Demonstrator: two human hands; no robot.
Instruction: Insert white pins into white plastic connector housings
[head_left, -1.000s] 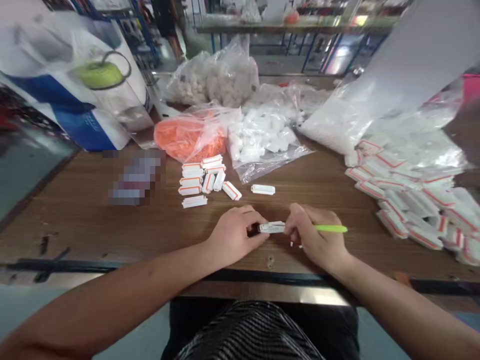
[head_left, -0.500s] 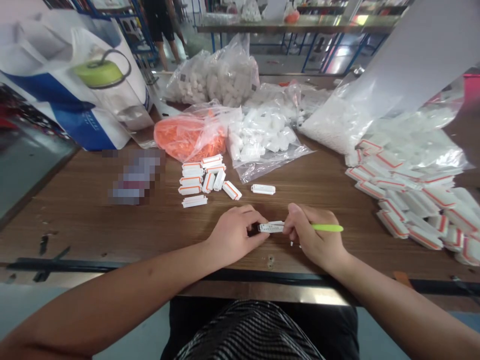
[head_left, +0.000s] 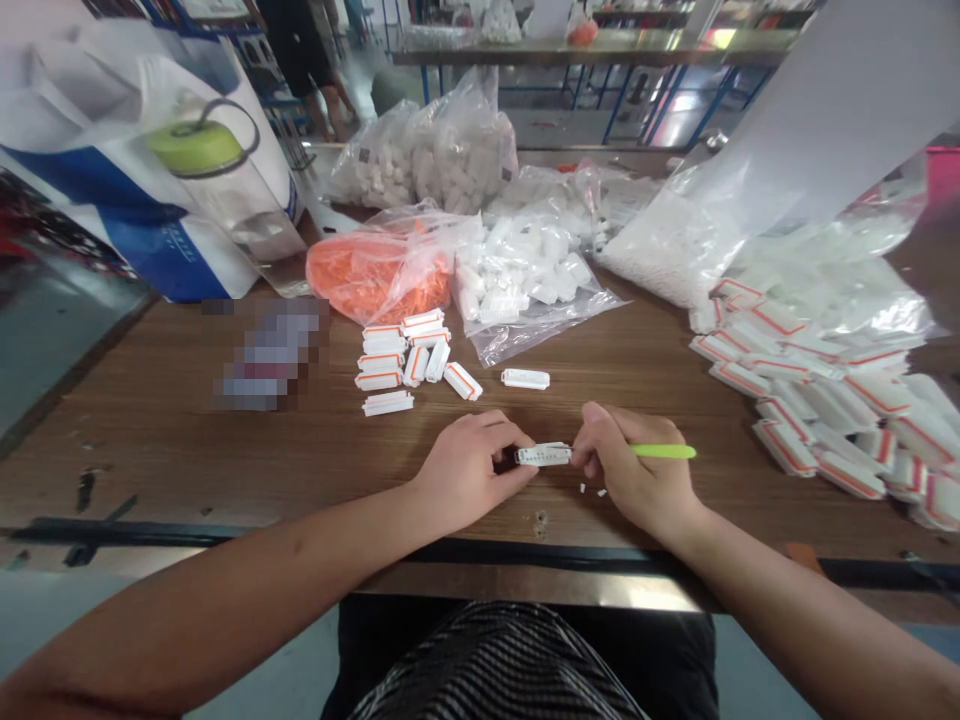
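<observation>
My left hand (head_left: 469, 468) grips one end of a small white plastic strip (head_left: 541, 455) with printed marks, just above the wooden table (head_left: 150, 450). My right hand (head_left: 630, 470) is at the strip's other end, closed around a slim lime-green pen-like tool (head_left: 664, 451), whose tip is hidden by my fingers. Two tiny white bits (head_left: 590, 490) lie on the wood below my right hand. Farther forward lie a loose group of white pieces with orange stripes (head_left: 409, 362) and a single white piece (head_left: 525, 379).
A large heap of orange-striped white pieces (head_left: 817, 400) fills the table's right side. Plastic bags of white pieces (head_left: 525, 270) and orange items (head_left: 379, 275) stand behind, with a blurred object (head_left: 270, 355) at left. A person (head_left: 300, 60) stands far back.
The green tool has swung from a slight tilt to nearly level as my right hand shifted slightly. My left hand keeps its hold on the strip. The distant person has moved.
</observation>
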